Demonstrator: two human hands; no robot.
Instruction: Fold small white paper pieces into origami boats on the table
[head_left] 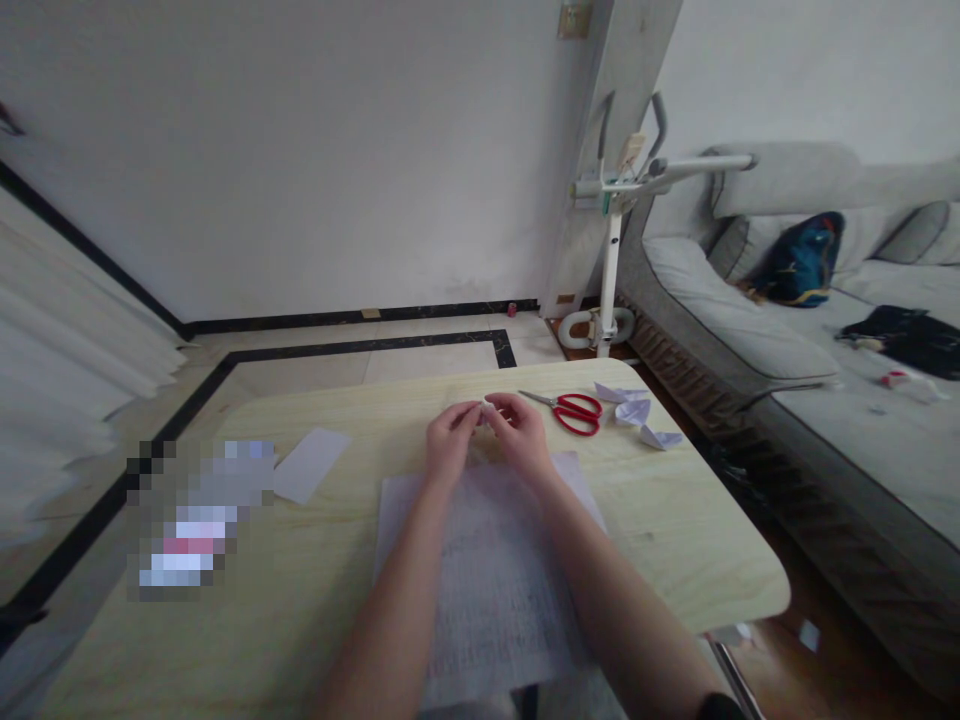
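While the left hand and the right hand meet near the desk's far edge, I see them pinching a white piece between their fingertips. Fingers cover most of it, so I cannot tell its shape. Both hands are drawn in narrow, the thumbs close together.

Beneath the wrists and forearms a large sheet lies on the desk, its rows of print too blurred to read. Just beside the right hand, on its outer side, are scissors, tips toward the hand and red handles away from it. Past those, farther right, sit three folded papers, near the desk's rim. Left of the hands, well apart from them, a blank slip lies flat. Away to their right, beyond the desk, stands a grey sofa with a blue bag on it.
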